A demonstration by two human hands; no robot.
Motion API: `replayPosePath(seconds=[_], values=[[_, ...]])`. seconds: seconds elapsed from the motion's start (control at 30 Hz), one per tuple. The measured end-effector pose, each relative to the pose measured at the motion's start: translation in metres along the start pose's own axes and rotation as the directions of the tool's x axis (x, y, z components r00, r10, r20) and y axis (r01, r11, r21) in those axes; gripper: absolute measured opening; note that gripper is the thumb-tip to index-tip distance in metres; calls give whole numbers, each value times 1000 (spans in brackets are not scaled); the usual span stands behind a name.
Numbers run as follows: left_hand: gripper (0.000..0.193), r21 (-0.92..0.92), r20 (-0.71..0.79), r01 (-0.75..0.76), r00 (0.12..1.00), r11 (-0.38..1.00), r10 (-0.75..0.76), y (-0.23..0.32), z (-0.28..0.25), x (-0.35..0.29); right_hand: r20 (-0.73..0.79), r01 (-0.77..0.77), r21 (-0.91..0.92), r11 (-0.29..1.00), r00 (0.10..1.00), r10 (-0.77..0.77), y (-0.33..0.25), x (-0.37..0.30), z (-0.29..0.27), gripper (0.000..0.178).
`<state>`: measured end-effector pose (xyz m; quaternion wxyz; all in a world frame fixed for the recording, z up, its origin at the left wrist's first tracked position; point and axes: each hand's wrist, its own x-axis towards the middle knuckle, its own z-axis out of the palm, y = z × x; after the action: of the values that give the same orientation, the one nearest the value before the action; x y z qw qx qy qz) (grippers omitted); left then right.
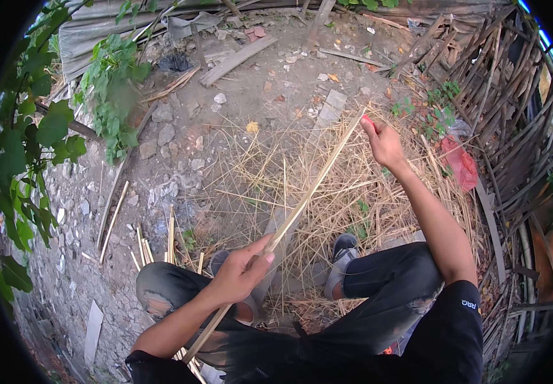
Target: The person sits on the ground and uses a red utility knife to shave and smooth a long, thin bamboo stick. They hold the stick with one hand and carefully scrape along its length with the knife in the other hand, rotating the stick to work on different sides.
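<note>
A long, pale bamboo strip (321,178) runs slantwise from my lap up to the right. My left hand (243,274) is closed round its lower part, with the near end passing under my forearm. At the strip's far tip is my right hand (384,142), arm stretched out and fingers closed. Something small and red (365,120) shows at those fingertips, beside the strip; its kind is too small to make out. Thin straw-coloured shavings (379,211) lie heaped on the ground beyond my knees.
Several cut strips (171,233) stand by my left knee. Flat boards (238,61) and stones (166,134) lie on the dirt ahead. A stacked stick fence (506,121) bounds the right side, with a red plastic bag (459,163) near it. Leafy vines (110,96) hang at left.
</note>
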<state>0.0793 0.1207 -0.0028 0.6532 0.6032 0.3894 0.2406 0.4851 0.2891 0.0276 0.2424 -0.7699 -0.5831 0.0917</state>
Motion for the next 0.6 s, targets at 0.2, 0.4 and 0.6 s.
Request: replayPosePath(seconds=[0.2, 0.4, 0.6], values=[[53, -19, 8, -22, 1000, 1000, 22, 3, -20, -31, -423, -131, 217, 967, 880, 214, 104, 38, -60, 70], [55, -71, -227, -40, 974, 997, 23, 13, -10, -5, -94, 153, 286, 946, 987, -131, 17, -29, -25, 57], [57, -50, -323, -86, 944, 995, 66, 19, -5, 12, 358, 381, 346, 857, 791, -496, -105, -102, -28, 58]])
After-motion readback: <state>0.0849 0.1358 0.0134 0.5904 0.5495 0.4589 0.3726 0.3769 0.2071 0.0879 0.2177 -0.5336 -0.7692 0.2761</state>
